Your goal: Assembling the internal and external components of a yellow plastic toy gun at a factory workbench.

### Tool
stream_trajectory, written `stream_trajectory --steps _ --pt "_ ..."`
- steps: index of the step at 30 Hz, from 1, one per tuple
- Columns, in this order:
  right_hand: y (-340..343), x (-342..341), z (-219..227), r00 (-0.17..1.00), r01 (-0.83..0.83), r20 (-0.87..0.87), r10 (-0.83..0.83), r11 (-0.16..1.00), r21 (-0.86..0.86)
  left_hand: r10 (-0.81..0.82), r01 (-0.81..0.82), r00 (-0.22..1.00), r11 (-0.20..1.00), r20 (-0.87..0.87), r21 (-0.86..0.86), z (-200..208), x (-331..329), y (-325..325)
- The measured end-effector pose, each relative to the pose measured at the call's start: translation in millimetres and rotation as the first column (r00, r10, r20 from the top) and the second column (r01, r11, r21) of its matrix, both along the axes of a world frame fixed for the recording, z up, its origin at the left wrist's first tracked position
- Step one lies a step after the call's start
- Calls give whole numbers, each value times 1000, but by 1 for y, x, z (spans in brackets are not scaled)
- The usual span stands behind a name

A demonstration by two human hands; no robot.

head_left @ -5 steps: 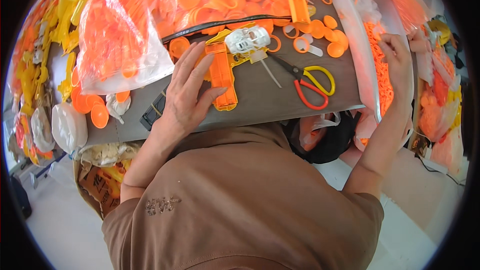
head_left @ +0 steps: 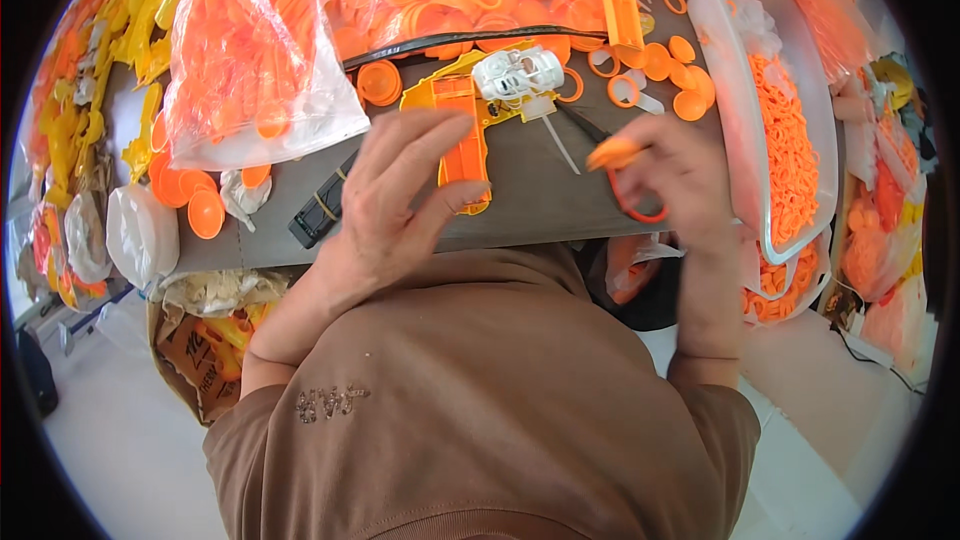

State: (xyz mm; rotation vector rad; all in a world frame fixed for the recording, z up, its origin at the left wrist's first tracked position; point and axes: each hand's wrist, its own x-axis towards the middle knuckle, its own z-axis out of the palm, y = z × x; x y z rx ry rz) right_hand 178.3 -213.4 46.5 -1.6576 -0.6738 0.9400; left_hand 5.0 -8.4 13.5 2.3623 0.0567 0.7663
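Two hands over the desk, working near its front edge. Your left hand lies open, fingers spread on the orange and yellow plastic toy piece at mid-desk. Your right hand has its grip closed on the scissors, orange handles showing, beside the tray of orange rings at the right edge.

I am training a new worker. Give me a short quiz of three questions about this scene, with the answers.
1. True or false: the left hand rests on the orange toy part.
2. What does the right hand hold?
A. scissors
B. a cup
C. a brush
3. What fills the clear tray on the right?

Key:
1. true
2. A
3. small orange rings
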Motion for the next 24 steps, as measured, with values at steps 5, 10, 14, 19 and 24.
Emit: stream_trajectory --steps 5,10,14,19,24 --pt "39 -47 -43 904 -81 -393 166 971 224 -196 43 954 840 -228 -542 4 0 -11" --pt "46 -60 -53 835 142 -549 36 950 278 -245 -164 897 590 -368 -791 0 -2 -11" --pt "47 -63 -54 844 191 -536 1 934 302 -249 -174 906 520 -343 -836 -2 3 -10" --pt "38 -47 -42 915 -87 -361 179 963 256 -252 173 952 911 -174 -374 -7 1 5" --pt "40 -45 -31 928 -355 149 343 933 62 -352 345 933 934 -75 -93 -18 2 12"
